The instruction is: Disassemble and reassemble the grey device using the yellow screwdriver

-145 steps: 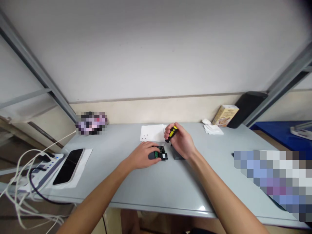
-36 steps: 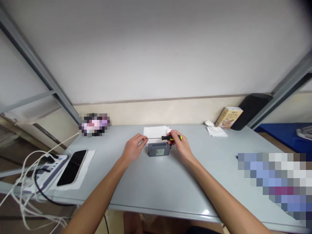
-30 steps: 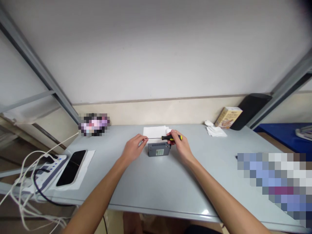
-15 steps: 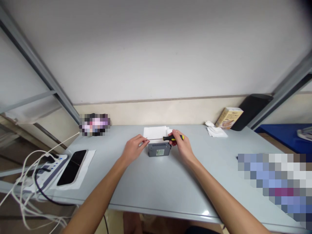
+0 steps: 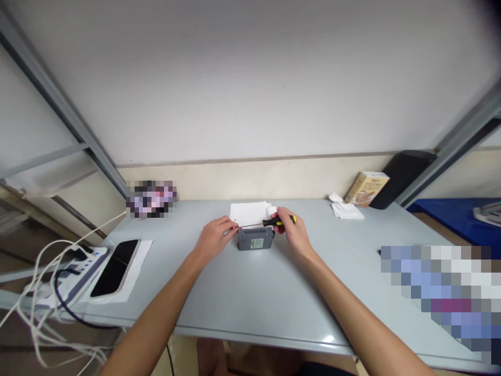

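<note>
My right hand [image 5: 289, 230] is wrapped round the black and yellow handle of a screwdriver [image 5: 269, 222], held nearly level. Its thin shaft points left and ends at the fingertips of my left hand [image 5: 217, 235], which are pinched together. Whatever sits between those fingertips is too small to make out. Just below the shaft, a grey box-shaped device [image 5: 245, 243] with a vented top edge and a pale label stands upright on the table. Behind it lies a white sheet of paper [image 5: 246, 211], with a small white object [image 5: 271, 211] at its right end, partly covered by my right hand.
On the left are a power strip [image 5: 88, 269] with tangled white cables and a phone [image 5: 116, 267] on white paper. Crumpled tissue [image 5: 347, 211], a yellow carton [image 5: 368, 189] and a black cylinder [image 5: 405, 177] stand at the back right. Blurred items lie at both sides.
The screwdriver has tilted slightly, its tip end dropping a little closer to the device's top edge. Both hands keep nearly the same place and grip.
</note>
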Motion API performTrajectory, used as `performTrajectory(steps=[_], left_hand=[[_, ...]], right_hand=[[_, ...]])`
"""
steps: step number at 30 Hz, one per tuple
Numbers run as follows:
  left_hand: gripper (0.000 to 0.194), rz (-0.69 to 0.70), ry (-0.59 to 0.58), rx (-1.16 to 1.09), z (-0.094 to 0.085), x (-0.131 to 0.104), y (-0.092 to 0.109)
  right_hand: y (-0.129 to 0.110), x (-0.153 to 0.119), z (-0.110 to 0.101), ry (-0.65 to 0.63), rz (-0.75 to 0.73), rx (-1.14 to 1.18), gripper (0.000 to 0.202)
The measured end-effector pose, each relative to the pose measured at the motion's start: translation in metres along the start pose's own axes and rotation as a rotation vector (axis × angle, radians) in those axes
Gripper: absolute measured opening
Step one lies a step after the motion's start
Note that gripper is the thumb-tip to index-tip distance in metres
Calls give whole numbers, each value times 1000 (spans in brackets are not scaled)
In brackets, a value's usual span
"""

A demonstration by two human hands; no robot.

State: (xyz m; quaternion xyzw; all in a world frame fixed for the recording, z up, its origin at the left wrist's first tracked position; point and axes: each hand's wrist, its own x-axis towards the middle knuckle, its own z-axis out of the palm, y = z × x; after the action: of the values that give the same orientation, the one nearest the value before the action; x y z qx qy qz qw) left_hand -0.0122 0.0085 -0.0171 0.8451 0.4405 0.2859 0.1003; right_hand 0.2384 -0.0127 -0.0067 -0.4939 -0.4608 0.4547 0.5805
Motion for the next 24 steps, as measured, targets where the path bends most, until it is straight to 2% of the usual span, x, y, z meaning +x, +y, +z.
performTrajectory(steps=[17,24], left_hand=[[27,6,-24,-5,-2,0,1],[31,56,-39,51,-4,0,-3]], right_hand=[[-4,-1,-2,15,-10,-37,54],[-11,-5,1,-31,-91,-66,54]])
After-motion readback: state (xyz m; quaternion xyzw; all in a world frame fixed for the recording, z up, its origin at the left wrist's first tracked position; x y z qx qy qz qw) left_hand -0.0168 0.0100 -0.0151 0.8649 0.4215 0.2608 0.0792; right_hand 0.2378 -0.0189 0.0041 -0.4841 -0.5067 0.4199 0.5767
